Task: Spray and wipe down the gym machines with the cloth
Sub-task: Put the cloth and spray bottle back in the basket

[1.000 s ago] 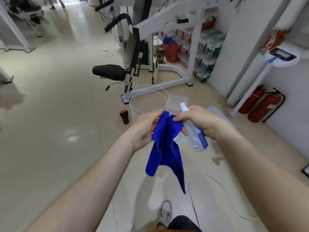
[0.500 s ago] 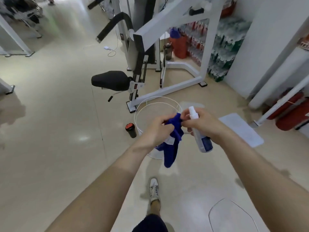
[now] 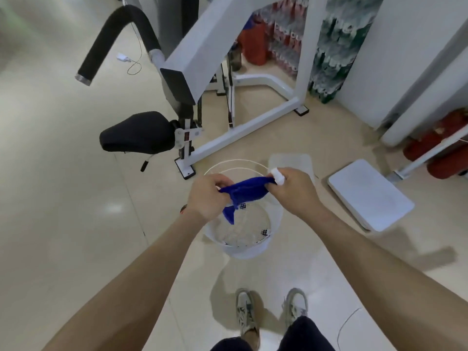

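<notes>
Gym floor (image 3: 63, 198), white machine (image 3: 207, 46) ahead, bin (image 3: 276, 224) under my hands. Left grip (image 3: 207, 196) and right grip (image 3: 296, 191) each pinch an end of the cloth (image 3: 245, 190); right also holds the bottle (image 3: 278, 176). I'd bunch the cloth one-handed, then spray.

I see the blue fabric cloth (image 3: 244, 190) now stretched between left hand (image 3: 207, 196) and right hand (image 3: 295, 191). Earlier it dangled loose.
</notes>
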`<state>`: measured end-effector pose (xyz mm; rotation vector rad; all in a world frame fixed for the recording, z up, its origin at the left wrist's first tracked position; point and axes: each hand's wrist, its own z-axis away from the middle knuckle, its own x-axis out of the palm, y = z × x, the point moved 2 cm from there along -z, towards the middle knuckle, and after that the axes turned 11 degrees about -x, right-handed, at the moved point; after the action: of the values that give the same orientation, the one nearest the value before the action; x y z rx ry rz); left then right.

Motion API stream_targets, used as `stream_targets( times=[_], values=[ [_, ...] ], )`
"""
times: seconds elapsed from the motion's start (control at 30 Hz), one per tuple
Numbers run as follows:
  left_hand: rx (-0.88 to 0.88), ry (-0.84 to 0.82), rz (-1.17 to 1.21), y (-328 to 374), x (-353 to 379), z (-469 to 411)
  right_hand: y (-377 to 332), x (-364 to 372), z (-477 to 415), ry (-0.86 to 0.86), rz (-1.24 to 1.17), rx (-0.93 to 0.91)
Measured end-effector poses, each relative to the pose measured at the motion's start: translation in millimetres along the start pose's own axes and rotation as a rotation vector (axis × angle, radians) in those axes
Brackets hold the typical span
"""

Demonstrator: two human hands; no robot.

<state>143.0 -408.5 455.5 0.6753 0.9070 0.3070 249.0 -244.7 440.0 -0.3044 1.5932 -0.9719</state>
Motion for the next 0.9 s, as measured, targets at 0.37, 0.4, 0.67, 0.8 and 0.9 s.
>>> stream_targets(
  times=[0.37, 0.4, 0.67, 0.8, 0.9],
  values=[
    [-0.097, 0.184, -0.214, -43, 60, -128, 85, 61, -99, -0.183, 0.067, 0.071],
    [-0.124, 0.194, -0.187, -50, 65, -134, 90, 67, -104, -0.210, 0.044, 0.085],
    [-0.312, 0.115, -0.034, -70, 136, -144, 132, 74, -121, -0.245, -0.316, 0.233],
    [-0.162, -0.163, 0.202, -7, 183, -143, 145, 54, -128, -0.203, -0.480, 0.197],
    [-0.110, -0.126, 0.229, 22, 207, -171, 168, 39, -143, -0.170, -0.548, 0.184]
  ],
)
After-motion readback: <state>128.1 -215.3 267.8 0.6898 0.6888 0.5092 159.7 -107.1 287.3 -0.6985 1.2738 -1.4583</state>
